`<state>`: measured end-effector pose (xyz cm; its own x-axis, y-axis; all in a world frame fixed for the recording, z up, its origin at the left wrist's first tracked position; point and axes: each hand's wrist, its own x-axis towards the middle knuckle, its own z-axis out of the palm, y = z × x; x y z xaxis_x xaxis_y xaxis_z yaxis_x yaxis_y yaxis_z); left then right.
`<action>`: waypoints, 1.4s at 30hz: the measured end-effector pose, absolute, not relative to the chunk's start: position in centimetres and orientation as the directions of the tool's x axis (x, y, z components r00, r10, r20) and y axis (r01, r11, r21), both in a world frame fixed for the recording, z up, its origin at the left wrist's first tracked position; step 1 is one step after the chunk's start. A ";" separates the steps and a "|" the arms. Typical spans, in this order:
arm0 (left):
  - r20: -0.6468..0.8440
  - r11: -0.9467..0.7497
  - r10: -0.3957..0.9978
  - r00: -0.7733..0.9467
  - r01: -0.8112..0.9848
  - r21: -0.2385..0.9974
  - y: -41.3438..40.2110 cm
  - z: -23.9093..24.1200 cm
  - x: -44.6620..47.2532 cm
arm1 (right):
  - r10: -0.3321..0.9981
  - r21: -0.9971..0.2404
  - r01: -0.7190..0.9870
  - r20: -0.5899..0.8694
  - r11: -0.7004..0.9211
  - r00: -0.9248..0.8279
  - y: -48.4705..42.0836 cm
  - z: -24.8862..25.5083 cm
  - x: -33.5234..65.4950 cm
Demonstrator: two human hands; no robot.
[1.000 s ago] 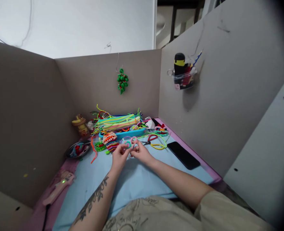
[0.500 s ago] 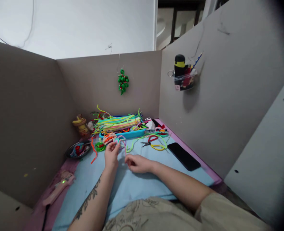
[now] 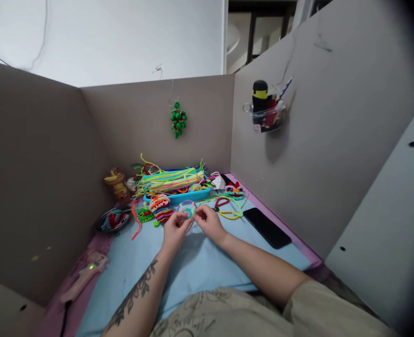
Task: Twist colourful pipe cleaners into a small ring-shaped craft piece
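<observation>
Above the blue cloth, my left hand (image 3: 176, 229) pinches a small round piece of bent pipe cleaners (image 3: 187, 210), with a purple ring, a turquoise middle and pale pink strands. My right hand (image 3: 208, 223) is closed close beside it, thumb against fingers at the piece's right edge. A pink strand runs down between the hands. What exactly the right fingertips grip is partly hidden. Just beyond the left hand lie an orange-and-peach fuzzy piece (image 3: 159, 201) and a striped one (image 3: 163, 215). Scissors with red and yellow handles (image 3: 228, 213) lie behind the right hand, their blades mostly covered.
A blue tray (image 3: 178, 197) heaped with pipe cleaners (image 3: 171, 180) stands at the back. A black phone (image 3: 267, 228) lies right; a pink glue gun (image 3: 85, 276) and a dark bowl (image 3: 103, 223) are left. Grey panels (image 3: 150, 126) enclose the table, with a hanging green ornament (image 3: 178, 120).
Both hands have come together. The left moved right with the round piece, and the right rose from lower down on the pink strand to the piece's edge. The striped piece is now uncovered.
</observation>
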<state>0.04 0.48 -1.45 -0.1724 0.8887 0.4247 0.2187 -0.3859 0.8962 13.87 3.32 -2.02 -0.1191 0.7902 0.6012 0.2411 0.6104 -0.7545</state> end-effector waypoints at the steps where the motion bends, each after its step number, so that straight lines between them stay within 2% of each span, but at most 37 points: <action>1: 0.426 -0.387 0.889 -0.168 0.223 0.895 0.5 -1.4 0.0 | 0.794 -0.758 0.245 0.599 0.605 -0.108 3.3 -2.0 13.9; 13: 0.429 -0.391 0.890 -0.155 0.226 0.892 0.3 -1.2 0.2 | 0.754 -0.718 0.268 0.654 0.642 -0.052 3.4 -2.0 14.0; 36: 0.503 -0.441 0.862 -0.063 0.395 0.806 0.6 -1.9 -0.3 | 0.785 -0.759 0.202 0.587 0.618 -0.197 3.5 -1.7 13.9; 42: 0.492 -0.430 0.865 -0.098 0.359 0.828 0.9 -2.1 -0.5 | 0.792 -0.769 0.191 0.582 0.610 -0.186 3.9 -2.0 13.8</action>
<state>-0.46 0.85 -2.11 -0.0984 0.8653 0.4915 0.3590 -0.4298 0.8285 13.82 3.95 -2.00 -0.1858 0.7920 0.5816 0.1913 0.6098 -0.7692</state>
